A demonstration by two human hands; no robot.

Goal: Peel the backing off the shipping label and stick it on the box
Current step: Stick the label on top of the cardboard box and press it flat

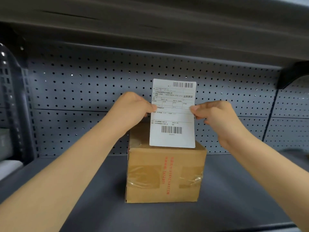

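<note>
Grey perforated metal backs the shelf point(234, 190), its rows of small holes running across the whole view. From the left a bare forearm reaches in, and the left hand point(132, 106) has its grip pressed together on the left edge of the shipping label point(173, 113), thumb on the printed face. That white label stands upright in the air, printed side toward the camera, a barcode near its top and another near its bottom; its lower edge overlaps the top of the cardboard box point(164, 171). This brown box sits on the dark shelf, red print and clear tape on its front. At right, the right hand point(215, 114) pinches the label's right edge.
</note>
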